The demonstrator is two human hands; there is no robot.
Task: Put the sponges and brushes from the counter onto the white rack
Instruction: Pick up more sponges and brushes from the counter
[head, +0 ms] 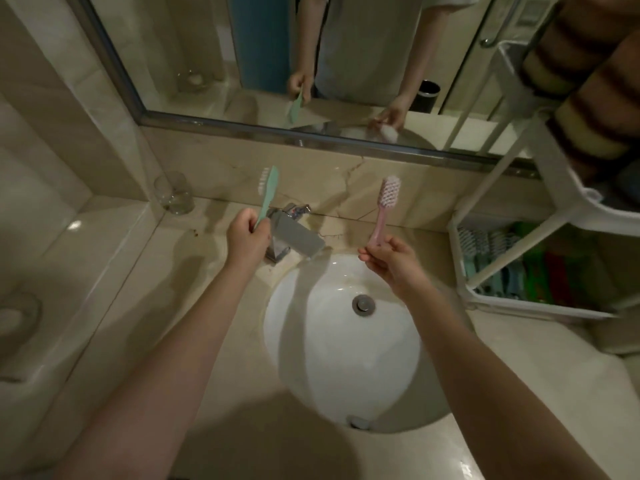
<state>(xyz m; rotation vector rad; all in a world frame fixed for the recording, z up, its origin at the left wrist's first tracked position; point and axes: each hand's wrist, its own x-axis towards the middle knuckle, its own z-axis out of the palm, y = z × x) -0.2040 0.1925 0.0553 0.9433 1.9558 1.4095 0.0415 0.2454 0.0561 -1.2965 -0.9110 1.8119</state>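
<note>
My left hand (247, 237) grips the handle of a green brush (268, 192), held upright over the faucet with its white bristles facing left. My right hand (391, 259) pinches the lower end of a pink brush (386, 202), also upright, above the back rim of the sink. The white rack (554, 188) stands on the counter at the right. Its lower shelf holds several brushes (488, 251) and green and red items. Its upper shelf carries stacked yellow and brown sponges (585, 98).
A white round sink (311, 327) lies below both hands, with a chrome faucet (294, 233) behind it. A clear glass (175, 192) stands in the back left corner of the beige counter. A wall mirror (346, 46) spans the back.
</note>
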